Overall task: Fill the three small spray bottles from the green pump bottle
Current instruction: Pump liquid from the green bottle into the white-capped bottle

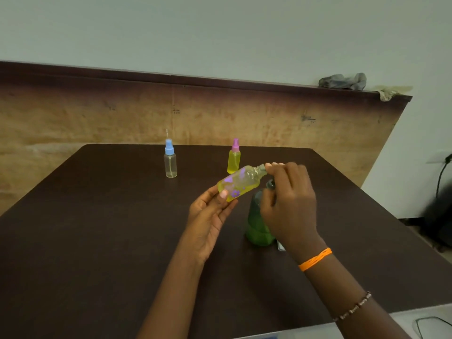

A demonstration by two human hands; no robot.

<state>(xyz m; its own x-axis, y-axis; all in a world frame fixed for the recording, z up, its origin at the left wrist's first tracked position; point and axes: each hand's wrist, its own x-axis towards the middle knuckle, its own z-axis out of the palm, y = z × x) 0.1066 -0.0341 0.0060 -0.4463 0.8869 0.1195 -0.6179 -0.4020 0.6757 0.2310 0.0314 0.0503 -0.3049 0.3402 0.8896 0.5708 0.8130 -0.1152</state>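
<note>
My left hand point(210, 214) holds a small clear spray bottle point(241, 182) with purple flower stickers. It is uncapped, partly filled with yellow liquid, and tilted with its open neck toward the right. My right hand point(286, 199) rests on the pump head of the green pump bottle point(256, 223), its fingertips touching the small bottle's neck; the pump spout is mostly hidden. Farther back stand two capped spray bottles: a blue-capped one point(170, 159) that looks nearly empty, and a pink-capped one point(234, 157) full of yellow liquid.
Everything stands on a dark brown table point(97, 241) against a wooden backboard. A small clear object point(281, 246), perhaps a cap, lies just right of the green bottle. Crumpled cloths point(343, 80) lie on the backboard's top. A black cable point(442, 172) hangs at the right.
</note>
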